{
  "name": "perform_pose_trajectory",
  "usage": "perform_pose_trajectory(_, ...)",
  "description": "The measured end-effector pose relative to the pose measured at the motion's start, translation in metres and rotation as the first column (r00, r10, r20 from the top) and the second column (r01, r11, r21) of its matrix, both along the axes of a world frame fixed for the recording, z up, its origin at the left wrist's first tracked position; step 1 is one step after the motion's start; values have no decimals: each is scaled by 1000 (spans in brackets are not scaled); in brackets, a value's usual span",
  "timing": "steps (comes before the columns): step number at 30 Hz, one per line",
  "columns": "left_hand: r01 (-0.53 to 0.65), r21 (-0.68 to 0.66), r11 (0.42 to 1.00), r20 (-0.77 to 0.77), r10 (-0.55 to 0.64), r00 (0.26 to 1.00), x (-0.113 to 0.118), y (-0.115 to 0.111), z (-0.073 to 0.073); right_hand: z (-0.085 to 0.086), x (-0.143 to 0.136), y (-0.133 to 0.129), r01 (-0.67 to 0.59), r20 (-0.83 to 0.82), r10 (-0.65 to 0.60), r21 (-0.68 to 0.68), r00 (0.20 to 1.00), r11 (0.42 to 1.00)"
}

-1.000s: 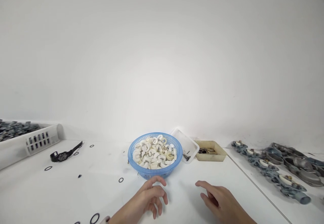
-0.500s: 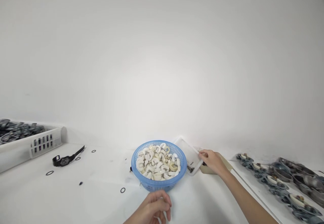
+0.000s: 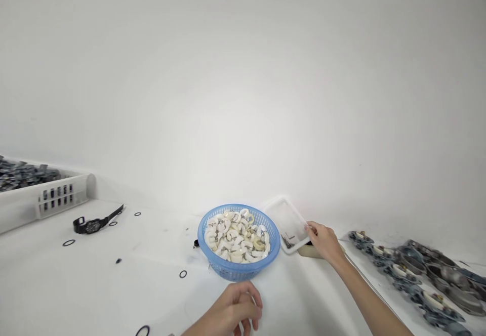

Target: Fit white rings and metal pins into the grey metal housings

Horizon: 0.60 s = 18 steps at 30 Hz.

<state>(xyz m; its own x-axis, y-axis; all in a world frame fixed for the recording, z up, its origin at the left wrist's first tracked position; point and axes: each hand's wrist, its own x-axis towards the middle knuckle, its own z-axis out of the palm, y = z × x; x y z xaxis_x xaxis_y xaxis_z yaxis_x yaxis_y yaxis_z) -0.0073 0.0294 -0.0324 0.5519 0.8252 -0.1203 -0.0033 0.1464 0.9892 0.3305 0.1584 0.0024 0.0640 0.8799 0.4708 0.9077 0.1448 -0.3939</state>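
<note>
My right hand (image 3: 322, 239) pinches the right edge of a small white plastic tray (image 3: 287, 216). The tray is tilted, and a few thin metal pins (image 3: 287, 241) lie at its lower end. Under it and my fingers sits a beige container (image 3: 309, 250), mostly covered, so its contents barely show. My left hand (image 3: 239, 308) hovers in front of a round blue plastic basket (image 3: 235, 270), fingers loosely curled and apart, with nothing visible in them. The basket is heaped with white and cream curved plastic pieces (image 3: 237, 237) that have small metal bits among them.
A white slotted crate (image 3: 63, 197) of grey parts stands at the left. Near it lie a black wristwatch (image 3: 93, 225) and several black rings (image 3: 183, 274). Along the right, rows of grey metal parts (image 3: 413, 280) lie beyond a thin rod (image 3: 368, 277). A white wall rises behind.
My right hand has moved the white tray slightly to the right and up, tilting it over the beige container. The metal pins have shifted within it. My left hand stays near the basket.
</note>
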Motion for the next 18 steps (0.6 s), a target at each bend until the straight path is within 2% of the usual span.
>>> perform_pose_trajectory(7, -1, 43, 999, -6, 1, 1000, 1, 1, -1, 9, 33, -40, 78, -119, -72, 46, 990, 996)
perform_pose_trajectory(13, 18, 82, 996, -17, -16, 1000, 1, 3, -3, -15, 48, -81, 121, -207, -101, 87, 973, 989)
perform_pose_trajectory(18, 40, 90, 995, -19, -38, 999, 0, 10, -14, -34, 50, -90, 125, -265, -102, 70, 959, 990)
